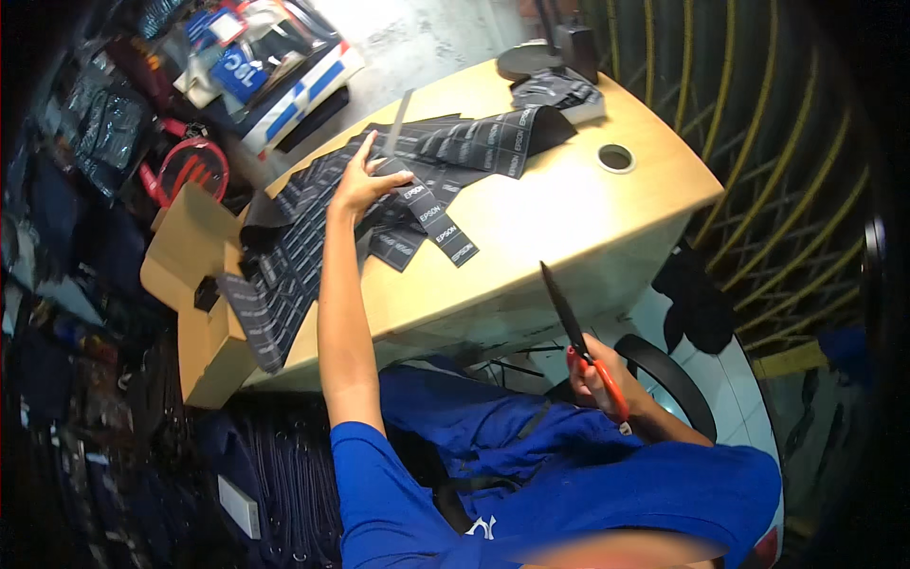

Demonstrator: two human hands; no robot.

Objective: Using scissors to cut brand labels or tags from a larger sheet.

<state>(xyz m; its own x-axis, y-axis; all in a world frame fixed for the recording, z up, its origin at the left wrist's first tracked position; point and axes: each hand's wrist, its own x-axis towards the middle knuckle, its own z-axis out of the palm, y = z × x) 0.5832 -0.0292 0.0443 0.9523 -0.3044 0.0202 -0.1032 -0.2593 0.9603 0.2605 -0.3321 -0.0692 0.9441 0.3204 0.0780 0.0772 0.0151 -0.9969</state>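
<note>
My left hand (364,186) reaches over the table with thumb and forefinger spread apart. Its thumb lies across the upper end of a narrow black label strip (431,216) with repeated white print. Under and around it are larger black printed sheets (318,220), overlapping and partly hanging off the table's left edge. A thin grey strip (399,121) sticks up beyond the fingers. In my right hand (599,377), in front of the table edge, is a pair of scissors (567,313) with dark blades and orange-red handles. The blades point up and away, apart from the sheets.
The wooden table (588,223) has a round cable hole (616,158). A black plastic-wrapped bundle (557,93) sits at its far corner. An open cardboard box (204,332) stands at the left, packed goods (256,66) beyond. A folding metal gate (758,171) lines the right.
</note>
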